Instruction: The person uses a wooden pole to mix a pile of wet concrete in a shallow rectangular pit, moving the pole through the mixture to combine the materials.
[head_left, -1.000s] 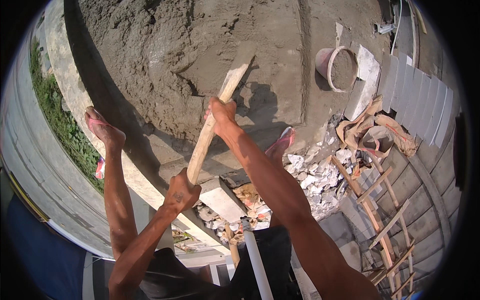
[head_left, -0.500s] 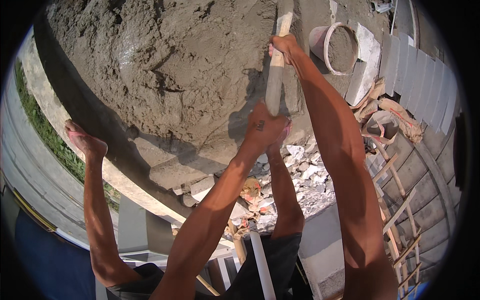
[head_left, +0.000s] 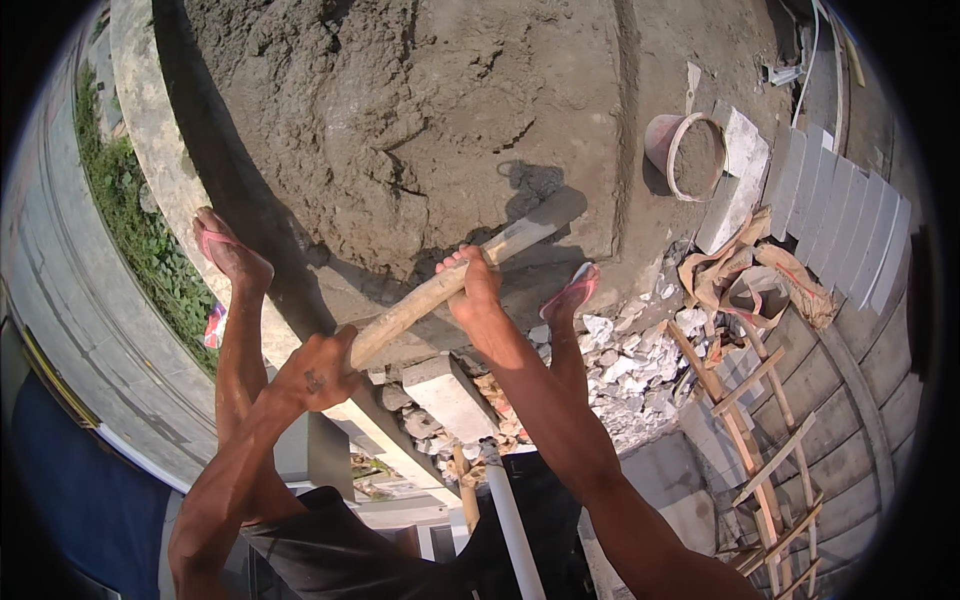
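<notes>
A long wooden handle (head_left: 415,305) slants across the middle of the head view, its far end thicker and coated in grey mortar. My left hand (head_left: 315,372) is closed round its near, lower-left end. Farther up, my right hand (head_left: 473,288) wraps the shaft at about mid-length. Just beyond the coated end lies a dark patch on the mortar; whether a tool head is there I cannot make out. Wet grey mortar (head_left: 350,130) spreads, lumpy and thick, beyond my hands.
At the right stands a bucket (head_left: 697,160) of mortar, near torn sacks (head_left: 760,275) and grey panels (head_left: 835,215). Broken white rubble (head_left: 640,350) lies beside a wooden ladder (head_left: 745,440). My sandalled feet straddle the handle; a curved concrete edge (head_left: 150,110) bounds the left. A white pipe (head_left: 512,530) rises near me.
The handle has swung from nearly upright to a slant, its far end toward the right. My left hand has moved left and nearer; my right hand has come down and left.
</notes>
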